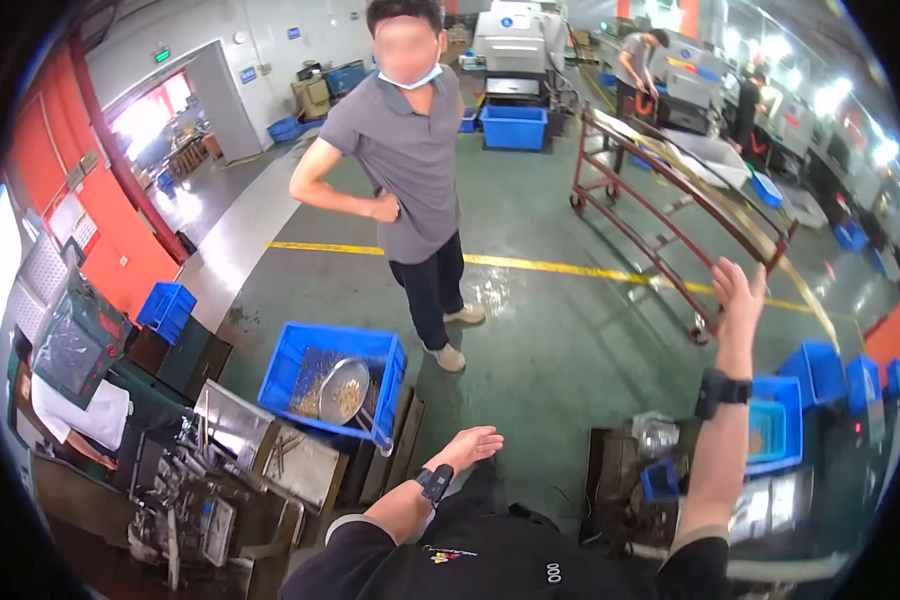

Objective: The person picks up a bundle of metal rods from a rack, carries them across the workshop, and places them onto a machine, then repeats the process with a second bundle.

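Note:
My left hand (pixel 467 446) reaches forward in front of my body with its fingers stretched out and nothing in it. Farther right, my right hand (pixel 739 300) is raised with fingers extended, also holding nothing. A dark band with a small device sits on each wrist. Left of my left hand is a blue crate (pixel 282 378) with small brass-coloured pieces inside. A round strainer (pixel 344 391) with a long handle rests in it, holding some of those pieces. Behind my right hand, in the picture, runs the frame of a red-brown wheeled rack (pixel 660 235).
A person in a grey shirt (pixel 420 160) stands ahead, one hand at the waist. A machine with metal parts (pixel 185 500) is at lower left, beside a person in white (pixel 95 415). Blue bins (pixel 813 372) stand at right. A yellow line (pixel 550 267) crosses the floor.

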The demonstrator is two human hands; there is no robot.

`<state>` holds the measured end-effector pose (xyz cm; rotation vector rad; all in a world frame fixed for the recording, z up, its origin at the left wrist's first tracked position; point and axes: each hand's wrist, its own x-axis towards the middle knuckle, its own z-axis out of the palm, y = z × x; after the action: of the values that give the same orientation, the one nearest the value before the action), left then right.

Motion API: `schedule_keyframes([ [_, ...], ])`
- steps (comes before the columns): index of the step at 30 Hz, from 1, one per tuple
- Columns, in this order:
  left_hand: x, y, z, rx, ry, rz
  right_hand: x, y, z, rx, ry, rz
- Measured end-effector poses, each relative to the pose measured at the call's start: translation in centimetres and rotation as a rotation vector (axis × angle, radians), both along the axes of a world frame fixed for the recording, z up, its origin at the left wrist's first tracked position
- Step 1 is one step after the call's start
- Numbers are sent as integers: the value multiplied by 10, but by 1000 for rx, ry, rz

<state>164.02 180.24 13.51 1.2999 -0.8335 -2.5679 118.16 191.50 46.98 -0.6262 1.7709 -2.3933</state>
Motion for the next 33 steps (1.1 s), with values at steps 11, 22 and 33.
schedule_keyframes([
  [11, -203, -261, -25, 32, -9, -61, -252, -118, -57, 118, -135, -64],
  [22, -455, -403, -45, 25, 8, 81, -593, -252, -196, 319, -175, -123],
  [33, -613, -536, -52, -11, -70, 237, -569, -561, -241, 304, -288, 313],
])
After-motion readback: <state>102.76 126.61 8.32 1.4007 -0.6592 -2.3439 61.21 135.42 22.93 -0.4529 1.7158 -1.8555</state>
